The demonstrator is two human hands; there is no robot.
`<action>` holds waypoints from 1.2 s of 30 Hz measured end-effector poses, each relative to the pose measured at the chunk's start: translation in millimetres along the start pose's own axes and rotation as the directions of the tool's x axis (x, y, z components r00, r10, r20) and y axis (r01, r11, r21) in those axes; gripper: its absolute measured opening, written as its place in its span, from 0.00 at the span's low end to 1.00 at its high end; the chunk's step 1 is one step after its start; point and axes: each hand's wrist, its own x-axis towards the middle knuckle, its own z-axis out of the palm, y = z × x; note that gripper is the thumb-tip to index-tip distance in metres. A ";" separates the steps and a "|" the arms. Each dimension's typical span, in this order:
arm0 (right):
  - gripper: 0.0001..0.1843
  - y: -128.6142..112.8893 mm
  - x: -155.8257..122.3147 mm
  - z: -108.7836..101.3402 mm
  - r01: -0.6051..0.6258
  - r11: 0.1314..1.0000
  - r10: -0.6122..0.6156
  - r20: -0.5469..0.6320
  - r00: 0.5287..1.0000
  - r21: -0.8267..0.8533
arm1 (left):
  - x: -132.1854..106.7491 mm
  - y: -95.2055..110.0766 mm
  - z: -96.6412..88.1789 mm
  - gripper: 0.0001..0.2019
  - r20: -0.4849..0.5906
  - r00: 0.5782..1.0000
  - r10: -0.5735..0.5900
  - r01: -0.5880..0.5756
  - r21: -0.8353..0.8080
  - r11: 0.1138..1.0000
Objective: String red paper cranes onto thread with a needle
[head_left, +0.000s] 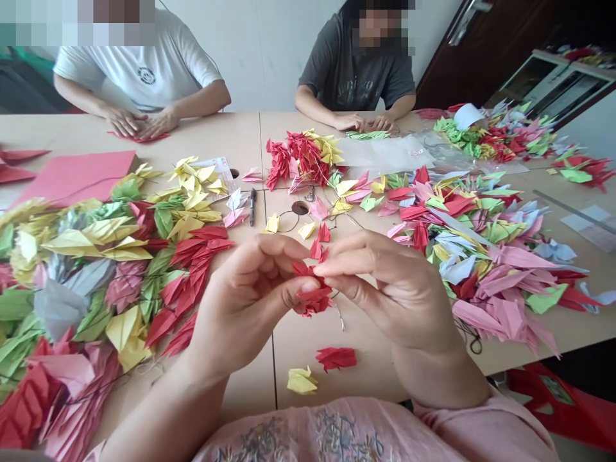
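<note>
Left hand (245, 305) and right hand (389, 289) were raised above the table at lower centre of the frame; fingers (351, 256) of both were drawn narrow, pinching a red folded-paper cluster (312, 295) between them. A pale laminate table (298, 369) filled the middle of the frame, with a seam running down its centre. A large heap of multicoloured origami cranes (91, 276) lay at left, a second heap (486, 250) at right. Near the hands: a loose red paper crane (335, 358) and a yellow paper crane (302, 380) below, a black pen (253, 206) above. Flat pink card (77, 176) lay at upper left. Two co-workers sat across the table, one in a white T-shirt (139, 64), one in a grey T-shirt (356, 70), hands on the tabletop. White wall (260, 51) behind; dark wooden door (481, 45) at upper right.
</note>
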 end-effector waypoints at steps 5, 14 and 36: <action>0.07 0.5 -0.9 0.4 0.029 0.994 -0.024 0.055 0.998 -0.103 | -0.9 -1.5 -0.2 0.11 0.067 0.997 -0.031 0.035 -0.059 0.998; 0.03 9.7 -1.5 2.6 0.182 0.976 -0.175 0.067 0.982 -0.119 | 5.0 -9.5 -2.0 0.14 0.151 0.983 -0.103 0.142 -0.274 0.951; 0.05 5.8 -0.6 -2.2 0.117 0.987 -0.117 0.013 0.993 -0.109 | 1.6 -5.9 -4.9 0.03 0.169 0.982 -0.083 0.111 -0.165 0.980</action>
